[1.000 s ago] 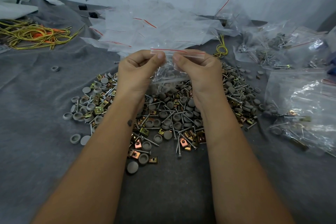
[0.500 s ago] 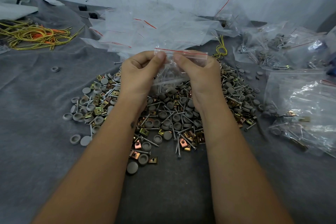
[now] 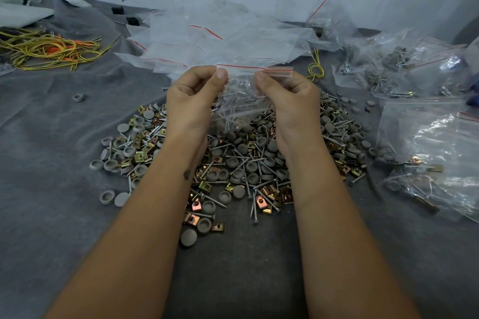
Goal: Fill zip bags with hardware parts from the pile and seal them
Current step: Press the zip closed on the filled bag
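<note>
Head view: both hands pinch the red-lined top of a filled zip bag (image 3: 243, 101) above the pile (image 3: 241, 163).

Left hand (image 3: 191, 101) grips the strip near its left end between thumb and curled fingers, while the right hand (image 3: 290, 103) pinches it further right, with the strip's right end sticking out past the knuckles. The clear bag hangs between the two hands, with screws and grey caps showing inside it. Beneath lies the pile of grey caps, screws and brass-coloured clips on the grey-covered worktop (image 3: 51, 189). Empty bags (image 3: 207, 39) lie heaped behind, filled bags (image 3: 427, 142) sit at the right, and yellow ties (image 3: 49, 49) lie far left.
</note>
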Demonstrator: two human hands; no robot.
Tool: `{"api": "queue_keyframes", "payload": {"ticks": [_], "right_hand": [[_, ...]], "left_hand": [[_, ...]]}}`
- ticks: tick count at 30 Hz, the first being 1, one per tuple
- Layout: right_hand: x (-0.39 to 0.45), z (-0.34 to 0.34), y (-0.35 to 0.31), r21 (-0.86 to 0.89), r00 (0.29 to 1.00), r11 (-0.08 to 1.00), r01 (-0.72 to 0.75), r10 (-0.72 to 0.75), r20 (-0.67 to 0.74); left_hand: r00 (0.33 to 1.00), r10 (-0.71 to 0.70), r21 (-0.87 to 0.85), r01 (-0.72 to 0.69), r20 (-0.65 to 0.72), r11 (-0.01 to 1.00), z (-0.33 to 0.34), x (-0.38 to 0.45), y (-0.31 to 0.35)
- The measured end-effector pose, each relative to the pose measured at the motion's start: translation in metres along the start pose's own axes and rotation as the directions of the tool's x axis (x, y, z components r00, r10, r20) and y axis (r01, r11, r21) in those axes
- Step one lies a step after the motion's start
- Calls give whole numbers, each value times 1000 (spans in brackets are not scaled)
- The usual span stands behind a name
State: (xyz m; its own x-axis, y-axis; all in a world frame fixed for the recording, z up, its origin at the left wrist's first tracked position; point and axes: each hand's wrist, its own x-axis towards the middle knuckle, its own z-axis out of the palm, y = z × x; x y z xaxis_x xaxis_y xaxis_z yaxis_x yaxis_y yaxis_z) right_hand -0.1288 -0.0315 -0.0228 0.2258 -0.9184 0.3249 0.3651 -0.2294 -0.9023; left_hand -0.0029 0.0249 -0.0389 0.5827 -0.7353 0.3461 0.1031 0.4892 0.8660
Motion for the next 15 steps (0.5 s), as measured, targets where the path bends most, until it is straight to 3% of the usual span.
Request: {"api": "queue_keyframes", "payload": {"ticks": [15], "right_hand": [[-1,1,-1,28,999,999,-27,26,39]], "left_hand": [[999,-17,53,16,27,998,7,-2,1]]}}
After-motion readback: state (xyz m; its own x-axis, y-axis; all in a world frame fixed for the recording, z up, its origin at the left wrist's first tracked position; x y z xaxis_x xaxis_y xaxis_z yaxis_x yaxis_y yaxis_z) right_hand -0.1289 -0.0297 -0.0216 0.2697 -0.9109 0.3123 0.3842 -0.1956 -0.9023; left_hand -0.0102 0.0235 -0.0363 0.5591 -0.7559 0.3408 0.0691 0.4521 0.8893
